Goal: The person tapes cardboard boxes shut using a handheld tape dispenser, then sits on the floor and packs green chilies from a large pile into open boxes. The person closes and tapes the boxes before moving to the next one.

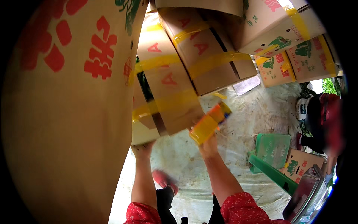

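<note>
A cardboard carton (179, 109) banded with yellow tape lies before me in the head view. My left hand (143, 149) is at its lower near edge, with the fingers partly hidden beneath it. My right hand (209, 145) holds an orange tape dispenser with a roll of yellow packing tape (205, 129), close to the carton's right corner. The dispenser is slightly blurred. Against the carton's right side sits another taped carton (215, 61). Whether my left hand bears the carton's weight I cannot tell.
A large printed carton (84, 112) rises close on the left. More cartons (279, 30) are stacked at upper right. On the sheet-covered floor (190, 168) are a green plastic scale or crate lid (272, 151) and a green bar (274, 173). Another person (327, 123) is at the right.
</note>
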Motion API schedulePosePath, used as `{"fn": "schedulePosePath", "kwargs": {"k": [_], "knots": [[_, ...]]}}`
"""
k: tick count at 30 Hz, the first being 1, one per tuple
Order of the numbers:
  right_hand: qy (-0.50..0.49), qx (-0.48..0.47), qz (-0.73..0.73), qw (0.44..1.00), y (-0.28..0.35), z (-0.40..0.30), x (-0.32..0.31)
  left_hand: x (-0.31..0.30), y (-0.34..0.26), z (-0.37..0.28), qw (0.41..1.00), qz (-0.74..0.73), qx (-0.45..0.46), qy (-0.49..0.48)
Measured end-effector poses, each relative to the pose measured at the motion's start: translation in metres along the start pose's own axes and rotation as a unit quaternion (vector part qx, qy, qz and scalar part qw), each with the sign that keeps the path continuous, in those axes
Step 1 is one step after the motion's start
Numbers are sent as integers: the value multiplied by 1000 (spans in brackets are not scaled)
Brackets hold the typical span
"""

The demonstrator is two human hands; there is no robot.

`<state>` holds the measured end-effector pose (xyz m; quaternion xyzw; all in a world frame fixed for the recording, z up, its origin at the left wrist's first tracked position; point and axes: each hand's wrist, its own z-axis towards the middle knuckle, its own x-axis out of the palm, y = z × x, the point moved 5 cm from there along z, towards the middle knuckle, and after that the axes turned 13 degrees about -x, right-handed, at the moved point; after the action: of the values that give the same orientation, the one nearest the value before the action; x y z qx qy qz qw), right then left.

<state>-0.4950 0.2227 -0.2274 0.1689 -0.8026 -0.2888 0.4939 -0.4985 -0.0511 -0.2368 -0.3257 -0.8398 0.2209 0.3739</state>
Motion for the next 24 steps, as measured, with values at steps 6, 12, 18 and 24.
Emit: {"fn": "schedulePosePath", "kwargs": {"k": [6, 12, 18, 24], "knots": [[79, -71, -120, 987, -27, 44, 21, 7, -27, 73, 984, -133, -114, 42], [28, 85, -64, 994, 36, -76, 25, -15, -41, -61, 985, -110, -103, -81], [-13, 180, -125, 976, 144, -223, -40, 104, -141, -308, 984, -165, -5, 62], [137, 107, -209, 962, 288, -252, 21, 222, -243, -380, 959, -90, 133, 234]]}}
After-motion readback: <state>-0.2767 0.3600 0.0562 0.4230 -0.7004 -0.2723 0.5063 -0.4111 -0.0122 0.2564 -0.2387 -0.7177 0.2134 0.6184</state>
